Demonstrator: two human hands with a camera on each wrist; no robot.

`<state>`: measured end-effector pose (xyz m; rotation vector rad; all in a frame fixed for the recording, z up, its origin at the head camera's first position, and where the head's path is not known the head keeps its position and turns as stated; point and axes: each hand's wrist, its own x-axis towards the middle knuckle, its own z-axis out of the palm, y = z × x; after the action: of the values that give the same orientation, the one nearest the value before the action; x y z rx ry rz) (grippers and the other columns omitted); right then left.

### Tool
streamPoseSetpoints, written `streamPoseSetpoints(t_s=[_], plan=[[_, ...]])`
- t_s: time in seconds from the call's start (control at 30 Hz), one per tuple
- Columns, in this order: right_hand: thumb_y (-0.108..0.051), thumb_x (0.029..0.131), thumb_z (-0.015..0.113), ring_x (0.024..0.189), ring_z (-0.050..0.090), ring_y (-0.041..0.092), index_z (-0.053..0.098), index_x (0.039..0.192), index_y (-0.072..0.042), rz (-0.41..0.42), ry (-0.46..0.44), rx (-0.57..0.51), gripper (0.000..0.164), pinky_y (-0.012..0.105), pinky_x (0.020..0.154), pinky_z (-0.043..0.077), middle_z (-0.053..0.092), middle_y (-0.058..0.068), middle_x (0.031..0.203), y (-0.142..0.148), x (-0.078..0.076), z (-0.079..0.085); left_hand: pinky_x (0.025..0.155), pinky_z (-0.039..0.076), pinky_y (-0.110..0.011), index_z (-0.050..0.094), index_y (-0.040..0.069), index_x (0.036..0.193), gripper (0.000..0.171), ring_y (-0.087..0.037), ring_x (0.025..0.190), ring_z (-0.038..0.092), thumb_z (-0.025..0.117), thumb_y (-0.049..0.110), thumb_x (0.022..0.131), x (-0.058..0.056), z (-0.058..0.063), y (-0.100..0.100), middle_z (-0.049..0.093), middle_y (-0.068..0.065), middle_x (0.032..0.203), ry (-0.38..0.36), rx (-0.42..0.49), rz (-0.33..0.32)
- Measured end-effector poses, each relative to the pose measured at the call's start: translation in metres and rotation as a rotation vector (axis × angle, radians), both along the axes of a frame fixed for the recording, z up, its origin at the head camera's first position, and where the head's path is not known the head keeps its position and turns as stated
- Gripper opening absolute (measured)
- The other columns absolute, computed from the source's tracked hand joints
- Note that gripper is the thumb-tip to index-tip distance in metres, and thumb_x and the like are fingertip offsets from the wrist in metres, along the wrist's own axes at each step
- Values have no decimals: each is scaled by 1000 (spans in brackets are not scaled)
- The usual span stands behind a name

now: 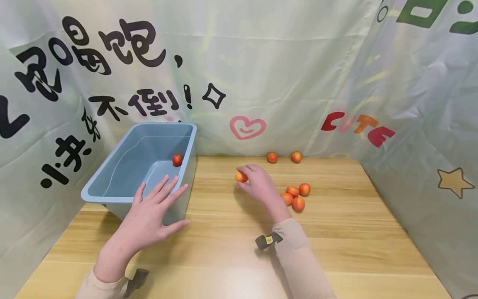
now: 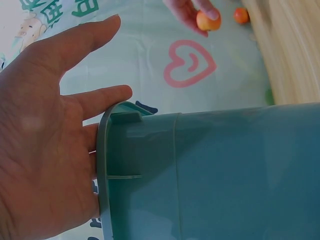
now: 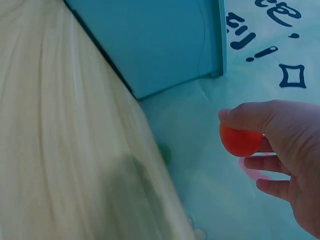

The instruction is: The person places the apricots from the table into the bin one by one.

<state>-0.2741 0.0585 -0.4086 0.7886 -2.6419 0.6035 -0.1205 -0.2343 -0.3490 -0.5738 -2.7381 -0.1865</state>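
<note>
My right hand (image 1: 257,182) pinches a small orange-red tomato (image 1: 241,176) between thumb and fingers, above the table and to the right of the blue plastic bin (image 1: 188,166). In the right wrist view the thumb lies over the held tomato (image 3: 241,140), and the lower fingers stand apart from it. My left hand (image 1: 149,216), its fingers spread and fairly straight, rests at the bin's near rim. The left wrist view shows the palm beside the rim (image 2: 103,165), with some fingers partly hidden behind it. One red tomato (image 1: 177,160) is inside the bin.
Several tomatoes (image 1: 298,204) lie grouped on the wooden table (image 1: 224,249) right of my right hand. Two others, one tomato (image 1: 272,157) and another tomato (image 1: 296,157), sit by the back edge. Printed cloth (image 1: 284,74) hangs behind and at both sides.
</note>
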Motion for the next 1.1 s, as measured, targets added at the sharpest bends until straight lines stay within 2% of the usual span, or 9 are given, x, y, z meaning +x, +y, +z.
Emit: streamPoseSetpoints(t_s=[0.23, 0.67, 0.9, 1.1], plan=[[-31, 85, 75, 114, 61, 25, 64, 125, -15, 25, 33, 35, 45, 40, 101, 48, 68, 5, 117, -15, -2, 9, 111, 15, -70, 35, 33, 151, 86, -32, 147, 31, 69, 62, 78, 0, -1, 0, 36, -7, 158, -2, -1, 0], [-32, 85, 75, 110, 61, 23, 65, 125, -16, 95, 127, 2, 44, 37, 97, 50, 68, 2, 117, -37, -8, 35, 110, 16, -71, 37, 32, 151, 86, -32, 147, 31, 71, 60, 78, 1, 0, 1, 36, -7, 158, -10, 2, 2], [-32, 86, 74, 109, 60, 21, 64, 127, -17, 115, 122, -25, 44, 35, 96, 50, 67, 2, 118, -52, -11, 47, 109, 16, -72, 38, 30, 150, 84, -31, 147, 29, 70, 62, 78, 3, 1, 0, 36, -6, 158, -24, -2, 16], [-31, 86, 74, 110, 60, 19, 64, 126, -16, 146, 134, -62, 44, 33, 96, 51, 67, 1, 118, -68, -12, 56, 108, 16, -73, 37, 32, 151, 85, -31, 147, 30, 70, 61, 78, 1, 1, 0, 36, -6, 158, -8, 1, -1]])
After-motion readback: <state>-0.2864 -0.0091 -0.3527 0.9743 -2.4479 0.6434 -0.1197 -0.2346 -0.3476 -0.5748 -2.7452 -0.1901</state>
